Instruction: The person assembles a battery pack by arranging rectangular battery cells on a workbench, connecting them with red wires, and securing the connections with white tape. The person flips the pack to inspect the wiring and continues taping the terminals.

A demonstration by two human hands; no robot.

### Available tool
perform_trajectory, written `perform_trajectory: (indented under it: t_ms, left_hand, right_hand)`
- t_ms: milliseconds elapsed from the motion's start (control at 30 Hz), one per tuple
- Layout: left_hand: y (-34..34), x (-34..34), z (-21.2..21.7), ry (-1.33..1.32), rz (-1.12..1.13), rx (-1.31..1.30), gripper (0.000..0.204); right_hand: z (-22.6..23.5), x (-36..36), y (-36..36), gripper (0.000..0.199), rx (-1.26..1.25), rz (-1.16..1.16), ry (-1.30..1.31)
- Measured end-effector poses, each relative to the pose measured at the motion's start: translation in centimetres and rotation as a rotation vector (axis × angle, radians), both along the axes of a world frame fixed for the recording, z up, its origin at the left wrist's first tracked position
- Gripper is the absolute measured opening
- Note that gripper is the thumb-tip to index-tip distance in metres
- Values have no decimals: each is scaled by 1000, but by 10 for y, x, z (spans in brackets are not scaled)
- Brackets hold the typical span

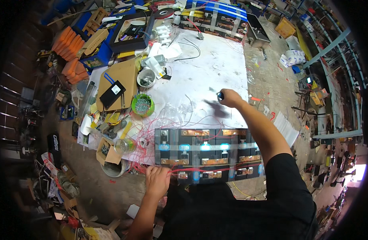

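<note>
A black battery pack (174,149) with copper bars, bright metal terminals and clear tape lies across the near end of the white-covered table. Several thin red wires (216,169) run along its near side. My left hand (157,183) is closed on these red wires, just off the pack's near left corner. Beyond the pack, my right hand (232,98) is held over the table, its fingers wrapped round a dark, round-ended object (220,96). Only that object's end shows, so its kind is unclear. A shadow falls on the white surface beneath it.
Left of the pack are a clear jar (125,146), a green tub of small metal parts (143,105), a white bucket (146,78) and a cardboard box (130,80). Loose red wires tangle around the jar. Another battery pack (216,25) is at the far end.
</note>
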State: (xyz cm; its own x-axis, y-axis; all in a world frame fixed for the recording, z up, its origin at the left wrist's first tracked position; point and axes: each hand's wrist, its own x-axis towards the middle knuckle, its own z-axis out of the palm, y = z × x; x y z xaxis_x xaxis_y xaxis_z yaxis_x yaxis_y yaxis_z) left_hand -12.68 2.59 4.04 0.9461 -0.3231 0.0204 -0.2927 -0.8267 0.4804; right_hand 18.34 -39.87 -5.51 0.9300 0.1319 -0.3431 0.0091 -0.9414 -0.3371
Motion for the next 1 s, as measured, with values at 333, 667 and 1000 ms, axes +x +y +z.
perform_trajectory:
  t_ms: [333, 667, 1000]
  left_hand:
    - [6, 24, 40, 882, 237, -432, 27]
    - [29, 48, 28, 666, -46, -324, 24]
    - [43, 41, -12, 790, -79, -556, 26]
  right_hand:
    - [-11, 29, 51, 39, -79, -28, 34]
    - [-29, 6, -23, 24, -319, 68, 77]
    - [69, -43, -1, 32, 517, -201, -179]
